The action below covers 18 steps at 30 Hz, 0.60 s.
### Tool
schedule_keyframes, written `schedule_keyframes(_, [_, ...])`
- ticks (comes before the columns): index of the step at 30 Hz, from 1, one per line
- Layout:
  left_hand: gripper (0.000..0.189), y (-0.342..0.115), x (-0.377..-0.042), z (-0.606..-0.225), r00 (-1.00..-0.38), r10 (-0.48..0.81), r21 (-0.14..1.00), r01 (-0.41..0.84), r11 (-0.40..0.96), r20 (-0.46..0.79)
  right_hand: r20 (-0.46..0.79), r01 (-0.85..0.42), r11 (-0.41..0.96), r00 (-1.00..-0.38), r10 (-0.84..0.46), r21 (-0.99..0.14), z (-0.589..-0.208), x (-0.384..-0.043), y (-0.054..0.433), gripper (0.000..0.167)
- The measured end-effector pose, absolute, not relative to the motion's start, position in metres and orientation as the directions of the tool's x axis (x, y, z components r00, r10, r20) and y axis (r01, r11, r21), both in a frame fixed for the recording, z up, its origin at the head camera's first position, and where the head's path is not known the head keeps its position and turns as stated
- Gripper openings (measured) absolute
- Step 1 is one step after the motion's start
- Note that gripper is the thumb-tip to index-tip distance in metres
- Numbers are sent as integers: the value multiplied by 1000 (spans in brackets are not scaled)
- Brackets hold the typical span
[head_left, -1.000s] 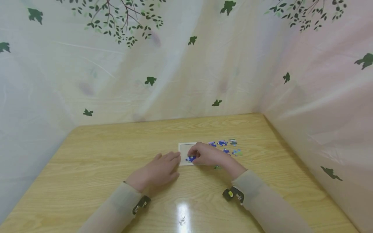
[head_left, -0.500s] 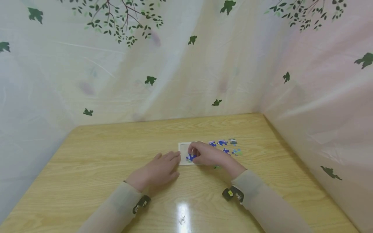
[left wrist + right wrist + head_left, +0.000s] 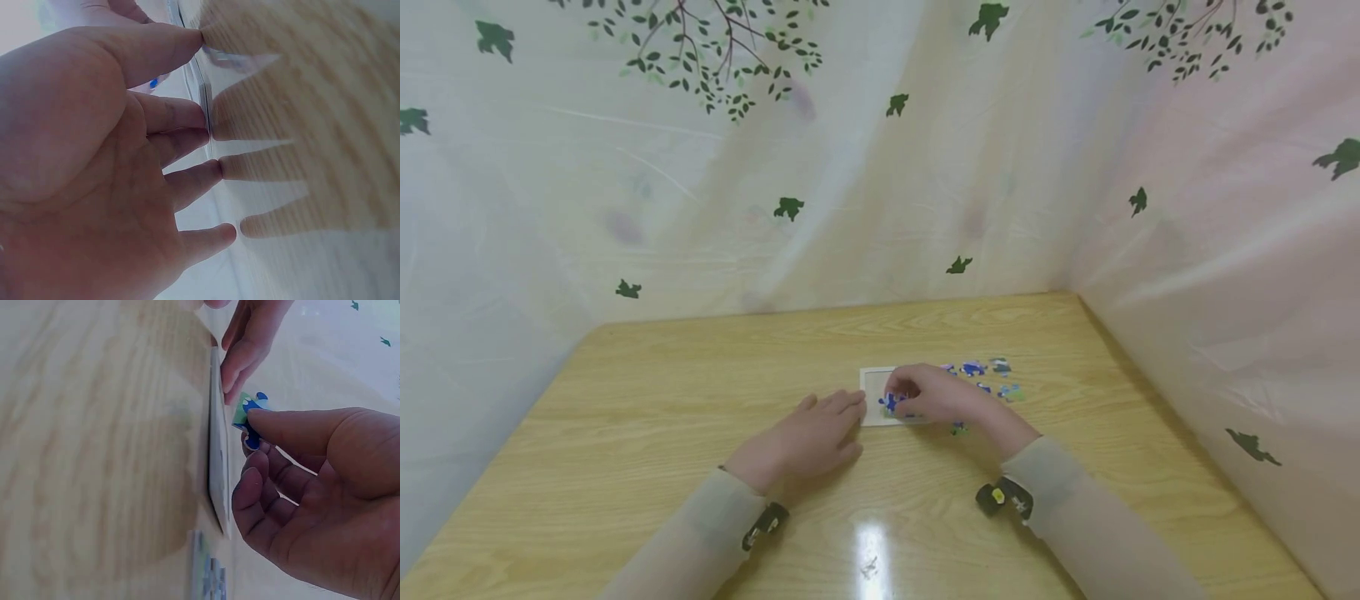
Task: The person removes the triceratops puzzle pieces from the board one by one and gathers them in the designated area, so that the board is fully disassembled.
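Observation:
My right hand pinches a blue and green jigsaw puzzle piece between thumb and fingers. In the right wrist view the piece stands tilted just above a thin, pale puzzle tray. From the head view, the hand covers the tray's right part, while its bare left part shows. My left hand lies palm down to the left with fingers extended. Some of its fingertips meet the tray's left edge in the left wrist view.
Several loose puzzle pieces lie on the wooden table right of the tray, partly behind my right hand. Another piece sits below my right wrist. A leaf-printed curtain encloses the table's back and sides.
The puzzle piece in my right hand has turned and risen slightly over the tray. My right hand has shifted a little, hiding more of the loose pieces. My left hand stays put.

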<state>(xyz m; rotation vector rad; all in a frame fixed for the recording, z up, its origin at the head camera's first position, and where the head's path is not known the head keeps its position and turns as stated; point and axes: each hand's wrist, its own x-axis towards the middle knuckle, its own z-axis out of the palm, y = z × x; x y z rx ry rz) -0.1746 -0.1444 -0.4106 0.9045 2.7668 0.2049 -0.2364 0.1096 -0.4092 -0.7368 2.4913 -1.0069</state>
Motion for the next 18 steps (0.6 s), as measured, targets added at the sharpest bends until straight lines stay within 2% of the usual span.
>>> schedule_keyframes(10, [67,-144,-174,-413,-792,587,188,559,807,-167,-74,-321,606,-841,-535,-728,-392,-232,120,11])
schedule_keyframes(18, [67,-144,-172,-409,-793,582,198,550,811,-181,-18,-373,597,-838,-545,-711,-386,-229,144,16])
